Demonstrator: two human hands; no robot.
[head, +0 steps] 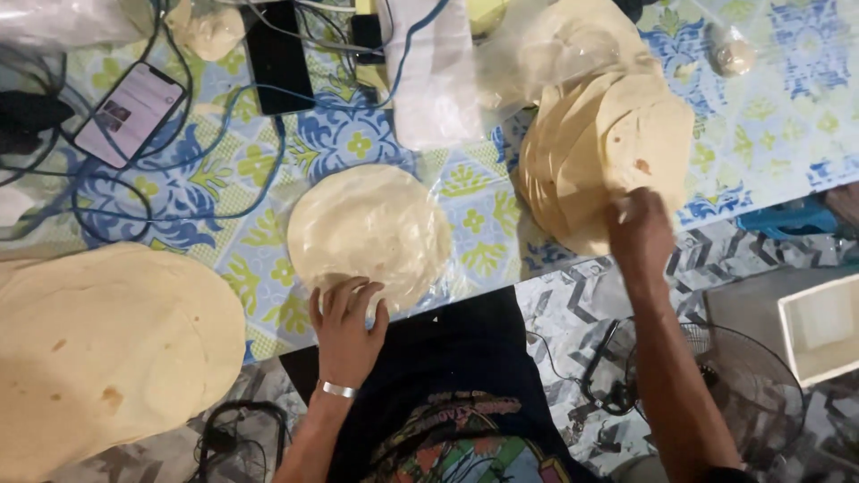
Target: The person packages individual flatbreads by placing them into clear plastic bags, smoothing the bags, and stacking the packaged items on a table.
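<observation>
Head view, left to right: the left hand (344, 326) lies flat, fingers spread, on the 6 o'clock edge of the bagged flatbread stack (369, 234) mid-table, gripping nothing. At 3 o'clock the right hand (640, 234), blurred, pinches the fanned flatbread pile (604, 156), which overhangs the table edge (761, 192). A hasty pull could tear 1 round or slide several off.

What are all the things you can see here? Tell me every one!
bagged flatbreads: one stack, pale, table middle
loose flatbreads: one fanned stack, tan, right
big flatbread pile: one, tan, lower left
phones: two, one lit, one dark, upper left
cables: several, blue and black, upper left
tablecloth: one, blue and green floral
fan: one, dark, floor right
left hand: on the bagged flatbreads
right hand: on the loose flatbreads
</observation>
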